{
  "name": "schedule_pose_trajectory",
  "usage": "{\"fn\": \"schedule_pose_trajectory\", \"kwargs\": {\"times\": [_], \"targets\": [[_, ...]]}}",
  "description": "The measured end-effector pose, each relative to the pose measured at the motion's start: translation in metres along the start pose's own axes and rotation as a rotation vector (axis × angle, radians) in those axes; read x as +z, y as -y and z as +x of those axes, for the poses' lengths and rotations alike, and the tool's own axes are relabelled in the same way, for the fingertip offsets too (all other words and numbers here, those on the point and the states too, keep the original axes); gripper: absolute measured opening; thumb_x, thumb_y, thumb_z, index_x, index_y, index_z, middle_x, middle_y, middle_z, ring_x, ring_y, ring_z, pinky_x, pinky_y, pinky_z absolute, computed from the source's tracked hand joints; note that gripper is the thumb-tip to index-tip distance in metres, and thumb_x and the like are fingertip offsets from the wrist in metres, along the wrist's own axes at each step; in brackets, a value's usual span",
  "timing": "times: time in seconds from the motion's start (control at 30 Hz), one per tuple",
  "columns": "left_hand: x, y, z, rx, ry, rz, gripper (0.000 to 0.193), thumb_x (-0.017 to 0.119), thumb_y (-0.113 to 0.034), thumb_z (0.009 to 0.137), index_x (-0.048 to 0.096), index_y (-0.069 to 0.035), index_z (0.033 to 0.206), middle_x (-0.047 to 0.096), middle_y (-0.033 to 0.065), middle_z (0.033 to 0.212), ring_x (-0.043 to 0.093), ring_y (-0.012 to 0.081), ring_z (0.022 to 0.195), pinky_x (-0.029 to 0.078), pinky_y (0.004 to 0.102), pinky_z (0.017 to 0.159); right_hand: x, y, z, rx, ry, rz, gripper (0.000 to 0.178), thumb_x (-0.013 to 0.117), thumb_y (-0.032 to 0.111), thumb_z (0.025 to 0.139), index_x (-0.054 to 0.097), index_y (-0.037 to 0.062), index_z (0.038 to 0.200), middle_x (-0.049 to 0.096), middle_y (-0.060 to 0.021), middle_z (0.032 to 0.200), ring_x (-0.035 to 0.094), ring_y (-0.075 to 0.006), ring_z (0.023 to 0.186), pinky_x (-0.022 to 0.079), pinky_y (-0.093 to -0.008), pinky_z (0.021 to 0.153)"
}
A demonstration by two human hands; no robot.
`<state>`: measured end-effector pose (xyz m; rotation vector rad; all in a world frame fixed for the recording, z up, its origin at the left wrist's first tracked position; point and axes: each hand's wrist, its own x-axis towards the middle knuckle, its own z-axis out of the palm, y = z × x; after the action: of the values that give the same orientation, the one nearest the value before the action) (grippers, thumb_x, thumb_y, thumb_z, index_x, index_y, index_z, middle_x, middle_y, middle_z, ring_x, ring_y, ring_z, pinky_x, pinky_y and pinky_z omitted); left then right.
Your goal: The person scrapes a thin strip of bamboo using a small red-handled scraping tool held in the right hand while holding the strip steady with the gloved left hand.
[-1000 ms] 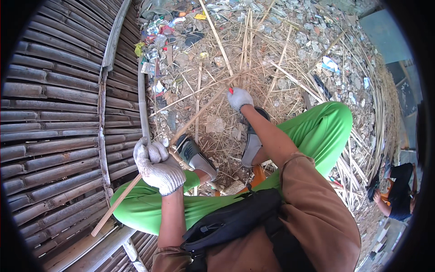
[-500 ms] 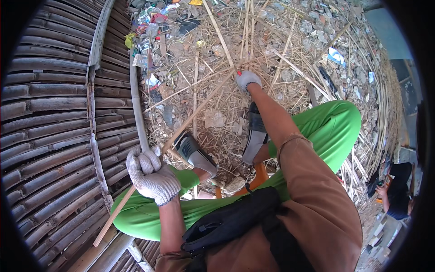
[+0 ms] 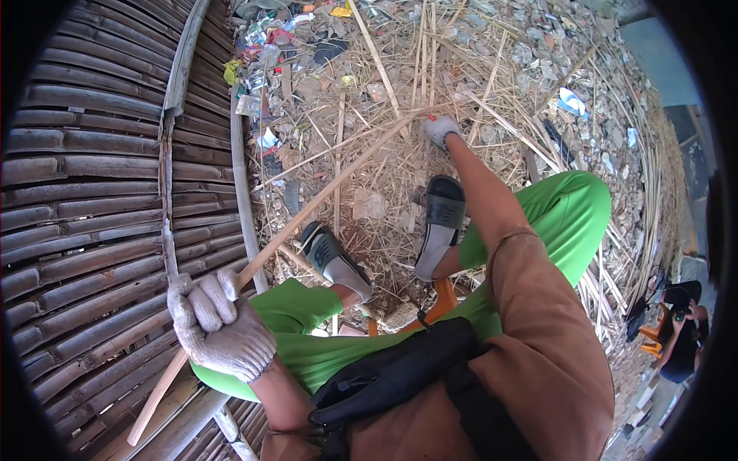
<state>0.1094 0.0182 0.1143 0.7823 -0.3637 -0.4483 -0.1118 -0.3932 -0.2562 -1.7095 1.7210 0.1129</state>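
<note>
A long, pale bamboo strip (image 3: 330,188) slants from the lower left up toward the middle of the littered ground. My left hand (image 3: 219,326), in a whitish knitted glove, is closed around it near its lower end, beside my left knee. At the strip's far end is my right hand (image 3: 441,132), gloved too and stretched out beyond my feet. Its fingers are curled closed, and a small red bit (image 3: 432,118) shows at their edge. What that hand grips is mostly hidden; I cannot tell whether it also holds the strip.
A wall of bamboo slats (image 3: 100,165) stands along the left. Dry straw, loose strips (image 3: 374,58) and scraps of rubbish cover the ground. My sandalled feet (image 3: 330,253) rest between my hands. At the far right another person (image 3: 680,338) sits near an orange stool (image 3: 651,347).
My left hand has shifted left and nearer my body, and the strip's lower end with it. My right hand has moved slightly right. The other person has raised their hands.
</note>
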Motion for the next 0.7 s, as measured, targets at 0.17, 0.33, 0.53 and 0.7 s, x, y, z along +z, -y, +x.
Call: {"fn": "schedule_pose_trajectory", "kwargs": {"times": [0.17,0.33,0.53,0.7], "targets": [[0.002,-0.027,-0.016,0.004,0.117,0.026,0.025,0.055,-0.015,0.107,0.066,0.005,0.116,0.033,-0.0054,0.058,0.029,0.0095,0.053,0.032,0.0302,0.061,-0.078,-0.027,-0.006,0.015,-0.015,-0.044,0.061,0.053,0.046,0.099,0.071,-0.0016,0.132,0.070,-0.0272,0.136,0.068,-0.0411,0.127,0.053,-0.0463,0.108],[-0.007,-0.038,-0.026,0.114,0.123,0.101,0.025,0.056,-0.016,0.107,0.067,0.003,0.120,0.031,-0.0055,0.060,0.030,0.0098,0.055,0.036,0.0307,0.061,-0.111,-0.020,-0.054,-0.146,-0.030,-0.078,0.058,0.054,0.042,0.097,0.071,-0.0034,0.128,0.072,-0.0298,0.128,0.071,-0.0418,0.118,0.055,-0.0456,0.102],[-0.014,-0.023,-0.027,0.173,0.088,0.132,0.026,0.056,-0.017,0.107,0.067,0.003,0.118,0.029,-0.0046,0.061,0.029,0.0093,0.055,0.038,0.0319,0.062,-0.074,0.050,-0.150,-0.398,0.067,-0.102,0.055,0.052,0.046,0.101,0.074,-0.0003,0.120,0.075,-0.0276,0.119,0.072,-0.0443,0.112,0.056,-0.0496,0.096],[-0.012,-0.031,-0.030,0.277,0.058,0.255,0.033,0.054,-0.019,0.109,0.062,0.006,0.129,0.034,-0.0022,0.067,0.035,0.0115,0.060,0.057,0.0417,0.075,-0.011,0.082,-0.219,-0.574,0.146,-0.180,0.055,0.049,0.048,0.104,0.076,-0.0001,0.108,0.076,-0.0273,0.110,0.073,-0.0459,0.101,0.058,-0.0533,0.091]]}}
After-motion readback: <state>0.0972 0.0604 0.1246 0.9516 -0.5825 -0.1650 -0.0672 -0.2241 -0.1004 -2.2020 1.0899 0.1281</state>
